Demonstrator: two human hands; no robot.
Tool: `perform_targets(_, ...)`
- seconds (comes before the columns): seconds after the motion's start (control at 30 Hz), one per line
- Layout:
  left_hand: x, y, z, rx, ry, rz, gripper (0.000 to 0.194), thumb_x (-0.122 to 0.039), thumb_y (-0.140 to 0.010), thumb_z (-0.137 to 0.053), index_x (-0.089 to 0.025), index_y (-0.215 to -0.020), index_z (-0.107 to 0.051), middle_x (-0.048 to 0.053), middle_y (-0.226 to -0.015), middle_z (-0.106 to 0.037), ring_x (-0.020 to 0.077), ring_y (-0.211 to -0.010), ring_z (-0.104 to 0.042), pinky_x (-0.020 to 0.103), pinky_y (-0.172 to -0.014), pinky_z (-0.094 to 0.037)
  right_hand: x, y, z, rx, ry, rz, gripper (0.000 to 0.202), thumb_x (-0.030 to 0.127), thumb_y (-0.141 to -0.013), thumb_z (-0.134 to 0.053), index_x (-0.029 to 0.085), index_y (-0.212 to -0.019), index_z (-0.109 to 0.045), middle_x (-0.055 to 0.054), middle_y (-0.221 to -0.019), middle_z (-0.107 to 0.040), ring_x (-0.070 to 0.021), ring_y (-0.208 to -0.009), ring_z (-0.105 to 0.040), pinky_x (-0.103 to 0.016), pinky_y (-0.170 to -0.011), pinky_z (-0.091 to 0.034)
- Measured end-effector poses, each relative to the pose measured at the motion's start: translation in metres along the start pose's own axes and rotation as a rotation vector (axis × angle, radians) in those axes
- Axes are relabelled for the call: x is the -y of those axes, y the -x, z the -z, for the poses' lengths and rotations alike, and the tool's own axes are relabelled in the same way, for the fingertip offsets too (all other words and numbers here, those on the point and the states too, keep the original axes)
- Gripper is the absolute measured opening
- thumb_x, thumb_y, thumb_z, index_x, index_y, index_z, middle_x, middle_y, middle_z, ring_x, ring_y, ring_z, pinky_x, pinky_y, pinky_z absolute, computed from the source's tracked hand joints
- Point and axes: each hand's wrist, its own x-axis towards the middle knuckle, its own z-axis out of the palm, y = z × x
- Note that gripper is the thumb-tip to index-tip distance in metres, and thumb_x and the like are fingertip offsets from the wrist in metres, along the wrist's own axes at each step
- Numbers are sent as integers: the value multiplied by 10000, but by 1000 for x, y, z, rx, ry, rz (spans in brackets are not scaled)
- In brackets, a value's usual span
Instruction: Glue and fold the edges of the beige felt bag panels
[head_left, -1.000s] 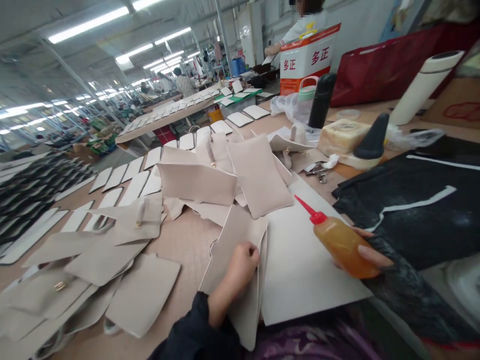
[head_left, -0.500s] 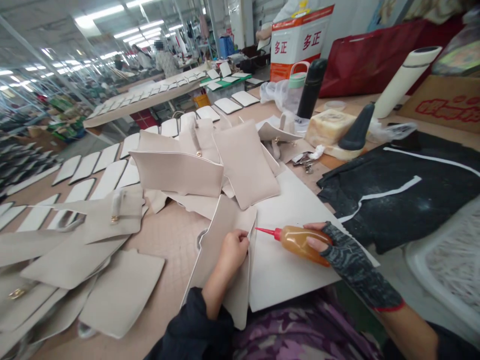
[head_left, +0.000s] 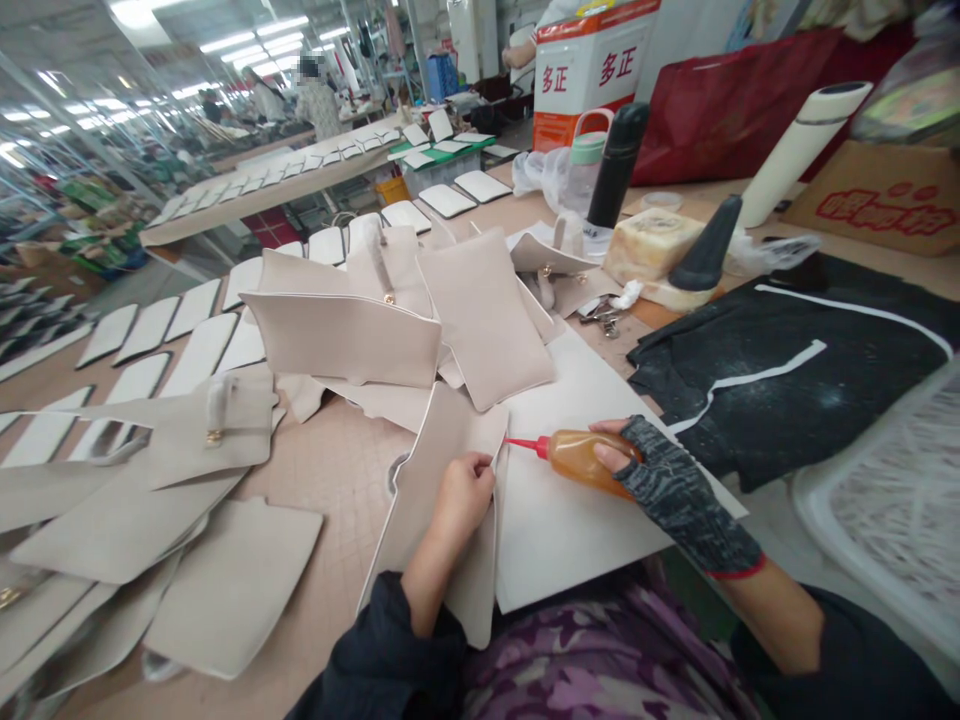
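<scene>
My left hand (head_left: 463, 497) pinches the upper right edge of a folded beige leather piece (head_left: 420, 510) that lies in front of me. In my right hand (head_left: 630, 460), in a dark grey fingerless glove, is a squeeze bottle (head_left: 583, 462) of amber liquid. The bottle lies nearly level, and its thin red nozzle points left, its tip at the leather edge just above my left fingers. Whether the tip touches cannot be made out. Beneath the bottle is a large white sheet (head_left: 555, 540), partly under the leather piece.
Beige bag panels (head_left: 341, 335) are piled behind my hands, with more panels (head_left: 232, 580) at the left. A black flask (head_left: 619, 165), a yellowish block (head_left: 652, 243) and black cloth (head_left: 847, 370) occupy the right. A white basket (head_left: 885, 500) is at the right edge. People are in the background.
The whole view has shifted slightly. My right hand and the bottle have moved a little to the left, and the nozzle tip remains by the leather edge. My left hand keeps its pinch.
</scene>
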Motion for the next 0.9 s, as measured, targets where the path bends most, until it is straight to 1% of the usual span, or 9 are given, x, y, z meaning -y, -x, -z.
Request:
perform_targets(0.1, 0, 0, 0, -5, 0, -3, 290, -127, -749, -473, -98, -944, -686, 31, -655, -654, 120, -566, -573, 241, -587, -446, 3, -3, 2, 15, 24, 29, 264, 413, -859, -476, 217, -1018, -555, -97, -992, -616, -266, -940, -586, -458, -872, -472)
perform_targets(0.23, 0, 0, 0, -11, -4, -3, 296, -127, -750, -479, -99, -964, -682, 34, -658, -657, 127, -583, -582, 245, -591, -452, 4, -8, 3, 24, -8, 33, 258, 435, -864, -478, 230, -1012, -527, -82, -990, -613, -245, -928, -594, -432, -869, -487)
perform_targets(0.43, -1, 0, 0, -9, -11, -15, 270, -142, -751, -486, -102, -929, -685, 26, -632, -647, 133, -587, -588, 247, -589, -453, 5, -18, 1, 1, 60, 52, 307, 464, -848, -469, 198, -975, -557, -97, -940, -640, -260, -896, -613, -418, -834, -506)
perform_targets(0.57, 0, 0, 0, -9, -18, -17, 264, -146, -752, -490, -99, -927, -682, 30, -639, -650, 137, -596, -597, 248, -599, -459, 6, -22, 2, 36, 99, 65, 305, 443, -847, -440, 191, -945, -581, -108, -927, -657, -267, -886, -627, -421, -836, -510)
perform_targets(0.73, 2, -1, 0, -9, -23, -17, 257, -148, -757, -497, -100, -936, -674, 39, -674, -666, 135, -616, -605, 243, -608, -462, 4, -19, 4, 95, 80, 43, 263, 398, -846, -458, 201, -955, -595, -95, -959, -667, -261, -907, -628, -417, -857, -506)
perform_targets(0.9, 3, -1, 0, -14, -24, -20, 249, -153, -757, -496, -104, -924, -675, 48, -701, -676, 136, -621, -612, 243, -607, -462, -3, -10, 4, 134, 70, 3, 251, 361, -825, -486, 198, -977, -601, -93, -994, -664, -262, -941, -621, -428, -891, -486)
